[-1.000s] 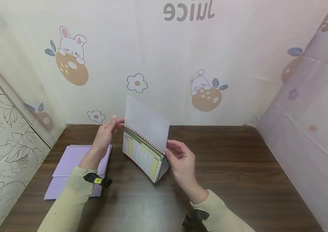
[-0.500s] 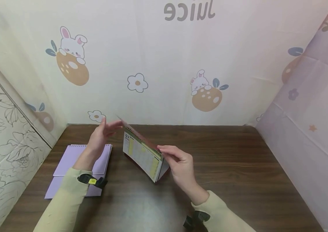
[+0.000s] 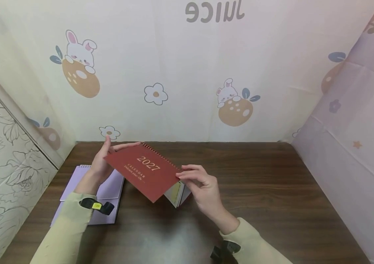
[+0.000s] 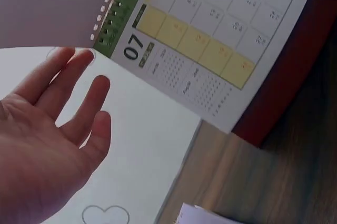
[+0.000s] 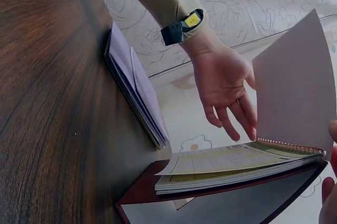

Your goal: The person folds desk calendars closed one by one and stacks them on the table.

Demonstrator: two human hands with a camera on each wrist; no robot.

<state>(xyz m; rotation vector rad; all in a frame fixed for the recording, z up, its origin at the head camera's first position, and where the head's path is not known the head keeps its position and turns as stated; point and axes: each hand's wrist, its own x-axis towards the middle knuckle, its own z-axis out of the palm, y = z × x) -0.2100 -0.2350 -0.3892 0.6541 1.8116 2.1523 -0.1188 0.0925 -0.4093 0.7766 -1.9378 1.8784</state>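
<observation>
A desk calendar [image 3: 142,170] stands tilted in the middle of the table, its red front cover marked 2027 slanting forward over the pages. My left hand [image 3: 102,161] is at the cover's far left edge, fingers extended. In the left wrist view, that left hand [image 4: 58,124] is palm up beside the July page [image 4: 210,29], fingers apart and nothing gripped. My right hand [image 3: 203,189] holds the cover's right edge near the spiral binding. Only its fingertips [image 5: 333,129] show in the right wrist view, beside the binding [image 5: 292,146]. Part of the calendar's base is hidden behind the cover.
A purple spiral-bound desk calendar or notebook [image 3: 74,183] lies on the left of the dark wood table [image 3: 256,190], partly under my left forearm. A patterned curtain [image 3: 187,73] rises behind the table's back edge.
The cover has swung from standing up behind the binding, pale side showing, forward and down, red side showing. My left hand has moved left; my right fingers have closed on the binding end.
</observation>
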